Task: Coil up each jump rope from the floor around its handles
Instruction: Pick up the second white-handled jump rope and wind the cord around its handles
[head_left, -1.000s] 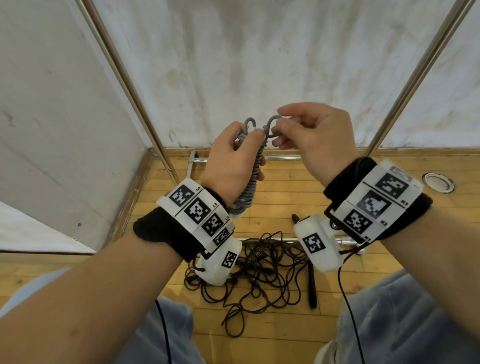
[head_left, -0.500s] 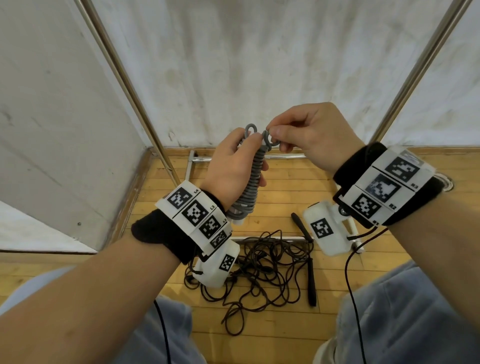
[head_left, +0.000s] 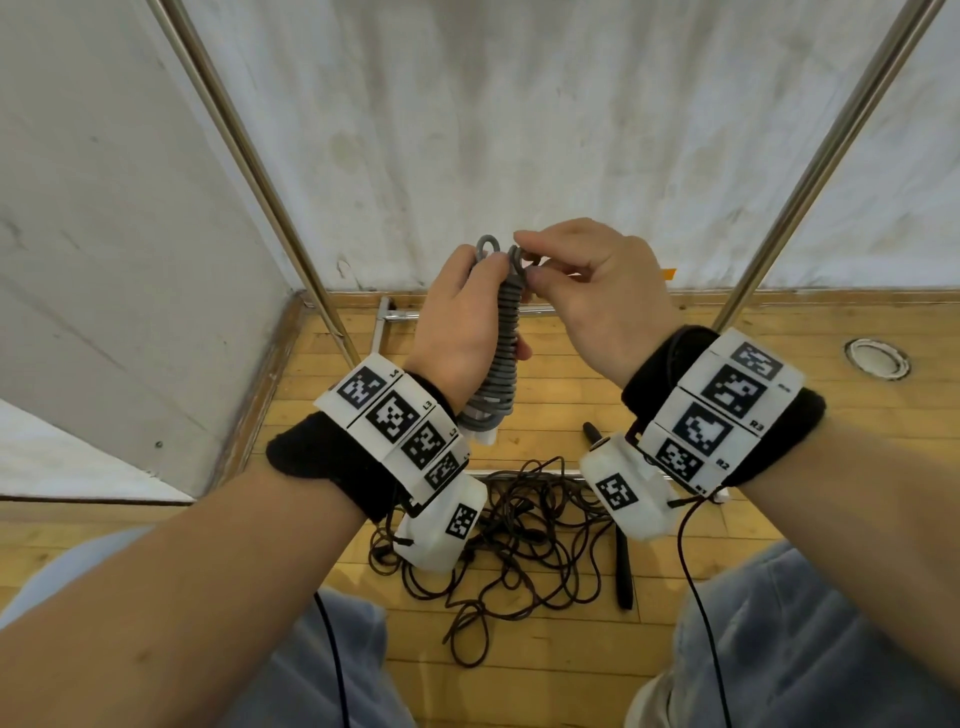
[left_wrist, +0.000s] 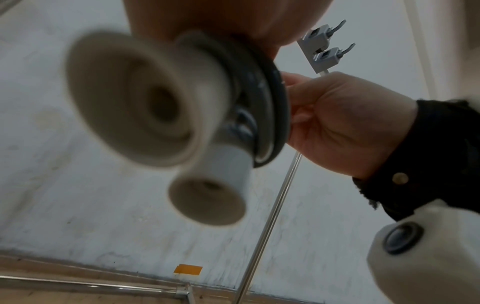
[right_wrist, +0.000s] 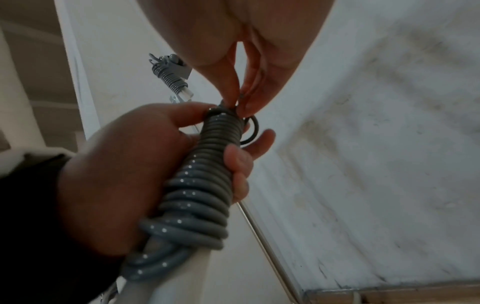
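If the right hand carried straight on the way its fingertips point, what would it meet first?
Most likely the left hand, which grips the coiled grey jump rope: the right hand already pinches that rope's top end, fingertips aimed leftward. Depth is uncertain.

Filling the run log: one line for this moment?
left hand grips grey rope | right hand pinches its end | black rope on floor

Handle ends (left_wrist: 145, 98) blurred in left wrist view; black rope (head_left: 519, 535) partly hidden by wrist cams.

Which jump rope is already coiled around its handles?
The grey rope, gripped by the left hand. The black rope lies tangled on the floor.
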